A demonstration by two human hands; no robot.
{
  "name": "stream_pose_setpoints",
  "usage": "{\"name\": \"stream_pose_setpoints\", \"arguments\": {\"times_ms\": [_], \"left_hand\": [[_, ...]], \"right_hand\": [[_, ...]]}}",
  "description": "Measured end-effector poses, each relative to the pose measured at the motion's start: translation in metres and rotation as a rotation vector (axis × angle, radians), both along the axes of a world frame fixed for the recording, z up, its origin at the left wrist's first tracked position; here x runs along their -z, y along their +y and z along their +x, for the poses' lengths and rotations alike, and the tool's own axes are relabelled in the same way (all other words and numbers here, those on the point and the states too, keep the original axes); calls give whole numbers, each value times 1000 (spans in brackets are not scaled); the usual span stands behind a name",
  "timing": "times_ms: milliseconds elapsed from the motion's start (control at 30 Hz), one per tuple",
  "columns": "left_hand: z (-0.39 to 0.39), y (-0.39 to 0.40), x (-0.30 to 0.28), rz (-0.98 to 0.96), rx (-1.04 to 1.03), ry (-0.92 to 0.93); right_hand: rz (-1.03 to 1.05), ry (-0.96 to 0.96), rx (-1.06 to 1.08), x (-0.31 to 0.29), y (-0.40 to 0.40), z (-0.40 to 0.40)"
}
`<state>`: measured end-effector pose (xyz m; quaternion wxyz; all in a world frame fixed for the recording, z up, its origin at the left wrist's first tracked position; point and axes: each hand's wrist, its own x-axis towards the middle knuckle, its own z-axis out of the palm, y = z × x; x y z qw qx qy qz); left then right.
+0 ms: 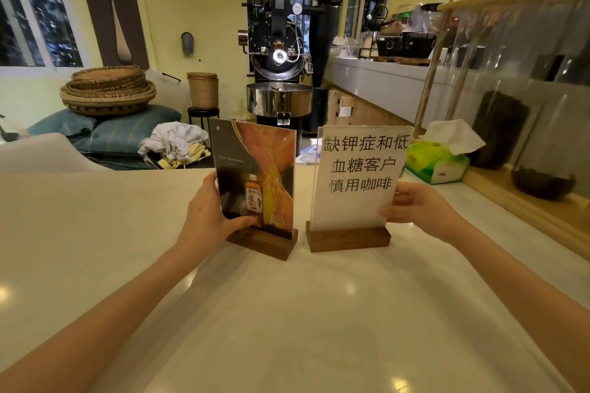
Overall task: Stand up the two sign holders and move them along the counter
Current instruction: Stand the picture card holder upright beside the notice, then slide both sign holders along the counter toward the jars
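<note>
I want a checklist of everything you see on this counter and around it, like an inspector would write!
Surface: pale glossy counter, with light reflections.
Job's things: bottle-picture sign holder and white text sign holder, both upright in wooden bases, side by side, apart.
Clutter: green tissue box at the right, a tissue sticking out.
Grippers: left hand grips the picture sign's left edge; right hand grips the text sign's right edge.
Cables: nothing seen.
Surroundings: black coffee roaster behind the counter, stacked woven baskets at the left, glass jars at the right.
</note>
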<state>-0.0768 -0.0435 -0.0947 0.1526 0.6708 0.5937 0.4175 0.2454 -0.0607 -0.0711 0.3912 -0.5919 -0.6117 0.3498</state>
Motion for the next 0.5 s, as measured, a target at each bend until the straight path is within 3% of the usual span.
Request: {"name": "stream_pose_setpoints", "arguments": {"times_ms": [500], "left_hand": [[124, 60, -3, 46, 292, -53]], "right_hand": [[47, -51, 241, 2, -28, 95]]}}
